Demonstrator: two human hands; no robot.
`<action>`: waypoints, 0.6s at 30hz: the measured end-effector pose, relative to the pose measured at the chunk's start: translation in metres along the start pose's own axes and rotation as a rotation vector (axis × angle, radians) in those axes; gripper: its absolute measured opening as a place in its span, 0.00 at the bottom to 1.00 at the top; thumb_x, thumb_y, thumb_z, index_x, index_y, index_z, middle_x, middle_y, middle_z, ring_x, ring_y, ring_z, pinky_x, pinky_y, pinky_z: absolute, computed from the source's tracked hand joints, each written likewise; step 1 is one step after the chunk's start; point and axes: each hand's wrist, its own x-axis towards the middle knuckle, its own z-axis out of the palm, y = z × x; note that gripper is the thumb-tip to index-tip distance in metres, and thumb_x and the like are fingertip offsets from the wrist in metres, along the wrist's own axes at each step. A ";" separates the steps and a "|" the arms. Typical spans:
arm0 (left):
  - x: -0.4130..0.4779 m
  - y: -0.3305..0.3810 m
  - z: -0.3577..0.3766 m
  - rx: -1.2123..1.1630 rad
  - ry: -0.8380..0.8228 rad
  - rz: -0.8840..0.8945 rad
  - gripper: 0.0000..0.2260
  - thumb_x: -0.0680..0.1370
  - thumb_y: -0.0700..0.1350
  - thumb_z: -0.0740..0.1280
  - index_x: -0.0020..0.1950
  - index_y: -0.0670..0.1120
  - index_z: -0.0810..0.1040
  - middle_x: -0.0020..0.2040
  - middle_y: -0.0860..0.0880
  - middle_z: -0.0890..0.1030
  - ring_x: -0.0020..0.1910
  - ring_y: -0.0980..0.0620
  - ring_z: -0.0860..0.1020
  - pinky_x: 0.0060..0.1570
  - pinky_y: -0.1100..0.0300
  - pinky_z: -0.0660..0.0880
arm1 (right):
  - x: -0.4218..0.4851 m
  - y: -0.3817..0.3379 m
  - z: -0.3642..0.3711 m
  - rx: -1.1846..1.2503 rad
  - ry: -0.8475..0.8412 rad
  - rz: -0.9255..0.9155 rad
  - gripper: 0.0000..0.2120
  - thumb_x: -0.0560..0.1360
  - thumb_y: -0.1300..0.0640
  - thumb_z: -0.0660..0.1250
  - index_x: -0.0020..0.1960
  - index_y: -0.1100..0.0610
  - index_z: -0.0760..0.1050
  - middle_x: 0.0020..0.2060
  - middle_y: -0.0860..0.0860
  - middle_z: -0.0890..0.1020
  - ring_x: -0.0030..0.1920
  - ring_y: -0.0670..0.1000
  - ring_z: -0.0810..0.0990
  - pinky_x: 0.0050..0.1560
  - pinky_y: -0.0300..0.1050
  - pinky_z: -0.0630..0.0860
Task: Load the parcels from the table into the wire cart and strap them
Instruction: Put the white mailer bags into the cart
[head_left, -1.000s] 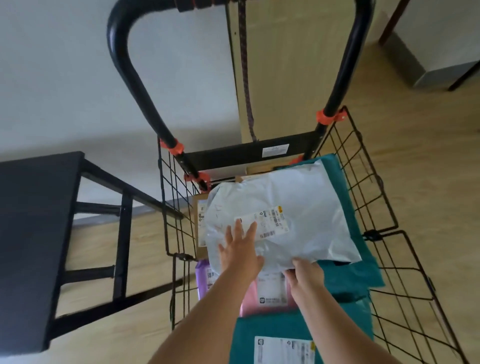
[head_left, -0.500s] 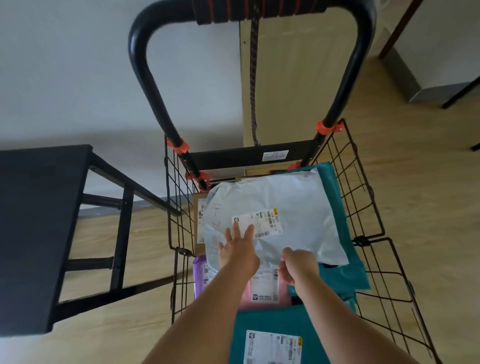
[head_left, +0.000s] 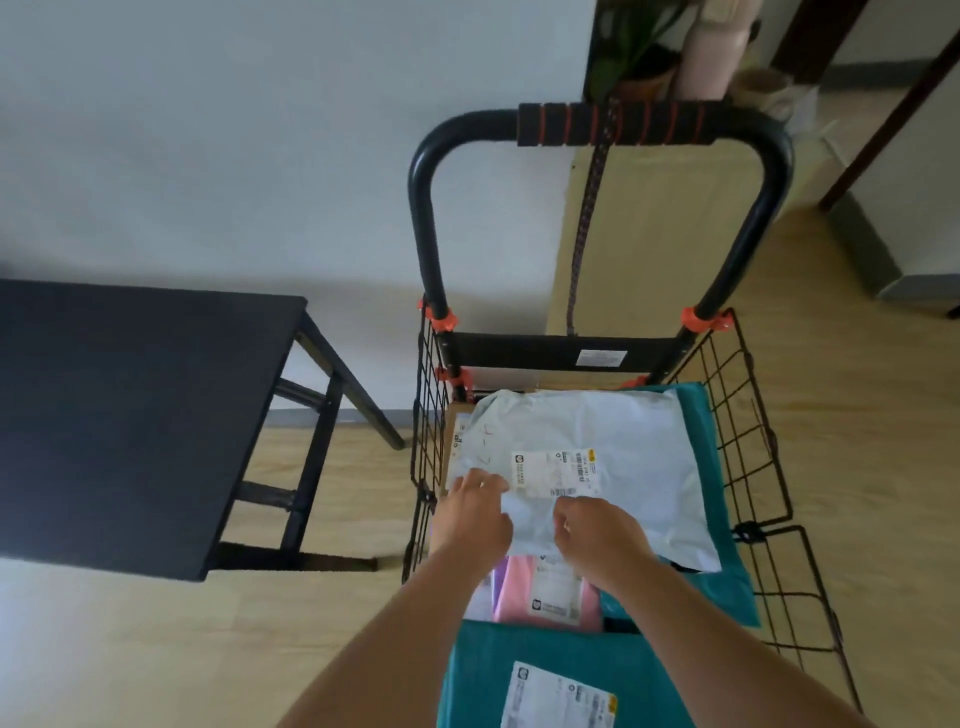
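Both hands are on the white parcel (head_left: 613, 431), which tops the load in the wire cart (head_left: 748, 415). Print on its shipping label (head_left: 556, 473) and the pen marks beside it are too small to read. Left hand (head_left: 475, 514) lies on it, fingers bent; whether it grips is unclear. Right hand (head_left: 597, 535) curls its fingers around the near edge. Beneath lie a pink parcel (head_left: 545, 587), a labelled teal parcel (head_left: 483, 670) and a brown box (head_left: 451, 431). A braided cord (head_left: 587, 223) hangs from the handle (head_left: 618, 123). The black bench (head_left: 130, 405) stands to the left.
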 end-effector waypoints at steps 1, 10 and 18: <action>-0.003 -0.001 -0.006 -0.001 0.023 -0.003 0.18 0.79 0.41 0.64 0.69 0.50 0.72 0.69 0.52 0.71 0.66 0.53 0.70 0.64 0.59 0.72 | -0.002 -0.005 -0.001 0.001 0.004 -0.006 0.10 0.80 0.57 0.55 0.52 0.52 0.75 0.56 0.51 0.82 0.44 0.51 0.79 0.40 0.42 0.72; -0.047 -0.030 -0.055 -0.057 0.152 -0.103 0.14 0.79 0.47 0.66 0.65 0.51 0.74 0.63 0.52 0.73 0.61 0.54 0.72 0.60 0.56 0.76 | -0.029 -0.057 -0.021 0.041 0.151 -0.120 0.12 0.82 0.49 0.57 0.54 0.52 0.78 0.47 0.48 0.83 0.43 0.48 0.79 0.43 0.42 0.76; -0.115 -0.107 -0.093 -0.130 0.241 -0.174 0.19 0.80 0.41 0.61 0.70 0.52 0.70 0.69 0.52 0.72 0.68 0.52 0.70 0.63 0.55 0.73 | -0.062 -0.144 -0.010 0.024 0.182 -0.199 0.09 0.81 0.50 0.59 0.51 0.51 0.76 0.44 0.48 0.81 0.44 0.49 0.78 0.41 0.44 0.72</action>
